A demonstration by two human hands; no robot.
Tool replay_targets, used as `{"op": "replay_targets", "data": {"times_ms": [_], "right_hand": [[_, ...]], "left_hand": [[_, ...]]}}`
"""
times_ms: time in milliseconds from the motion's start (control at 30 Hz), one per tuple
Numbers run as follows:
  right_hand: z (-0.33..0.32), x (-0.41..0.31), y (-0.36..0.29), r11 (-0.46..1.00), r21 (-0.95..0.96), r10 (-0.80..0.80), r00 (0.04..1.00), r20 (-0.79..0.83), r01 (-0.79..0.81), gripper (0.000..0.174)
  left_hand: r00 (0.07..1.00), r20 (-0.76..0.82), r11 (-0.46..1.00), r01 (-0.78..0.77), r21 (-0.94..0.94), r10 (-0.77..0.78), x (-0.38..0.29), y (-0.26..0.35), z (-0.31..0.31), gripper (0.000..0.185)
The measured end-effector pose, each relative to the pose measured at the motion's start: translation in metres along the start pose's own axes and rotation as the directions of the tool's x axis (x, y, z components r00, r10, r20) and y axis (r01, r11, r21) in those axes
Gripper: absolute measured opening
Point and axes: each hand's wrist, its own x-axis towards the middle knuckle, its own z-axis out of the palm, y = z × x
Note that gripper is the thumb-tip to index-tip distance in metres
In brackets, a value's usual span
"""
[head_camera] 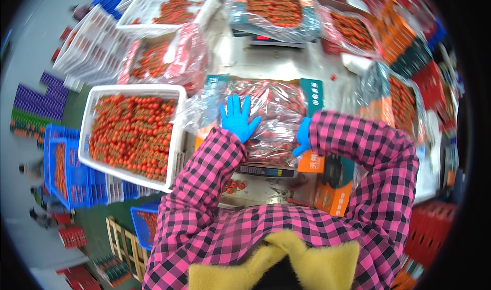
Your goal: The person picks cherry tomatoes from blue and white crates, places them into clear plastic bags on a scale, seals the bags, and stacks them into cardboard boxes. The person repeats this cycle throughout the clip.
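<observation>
My left hand (238,118), in a blue glove, lies flat with fingers spread at the left part of a carton of cherry tomatoes (274,98). Clear plastic film (278,127) covers the fruit and trails off the carton's left side. At the right edge of the carton is my gloved right hand (303,137); the sleeve and the carton's side hide some of its fingers, so its grip cannot be made out. Beneath the carton sits a scale (264,171) with a keypad on its front. Loose cherry tomatoes (234,186) and red-handled snips (285,194) lie near me.
A white crate of vine tomatoes (132,136) stands at left. Film-lined tomato cartons (274,10) (351,31) (401,102) are at the back and right. Behind the white crate are a pink-lined carton (153,61) and another white crate (168,8). Flat packaging (333,186) lies beside my right forearm.
</observation>
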Motion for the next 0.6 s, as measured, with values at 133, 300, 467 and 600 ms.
{"op": "replay_targets", "data": {"times_ms": [133,300,467,600], "right_hand": [[-0.132,0.105,0.013,0.970,0.238,0.025,0.955,-0.297,0.048,0.086],[-0.166,0.225,-0.034,0.840,0.315,-0.213,0.802,-0.558,0.442,0.089],[-0.125,0.176,-0.059,0.890,0.232,-0.226,0.820,-0.526,0.394,0.036],[-0.071,0.119,-0.015,0.973,-0.005,-0.157,0.648,-0.746,0.230,0.027]], "left_hand": [[0.988,-0.130,0.969,0.051,-0.241,-0.084,-0.020,-0.029,0.009,0.071],[0.976,0.212,0.975,0.087,-0.207,-0.042,0.006,-0.030,0.005,0.065],[0.974,0.223,0.927,0.052,-0.372,0.035,-0.019,-0.015,-0.018,0.063],[0.994,0.108,0.993,0.004,-0.115,0.008,-0.071,0.011,-0.016,0.060]]}}
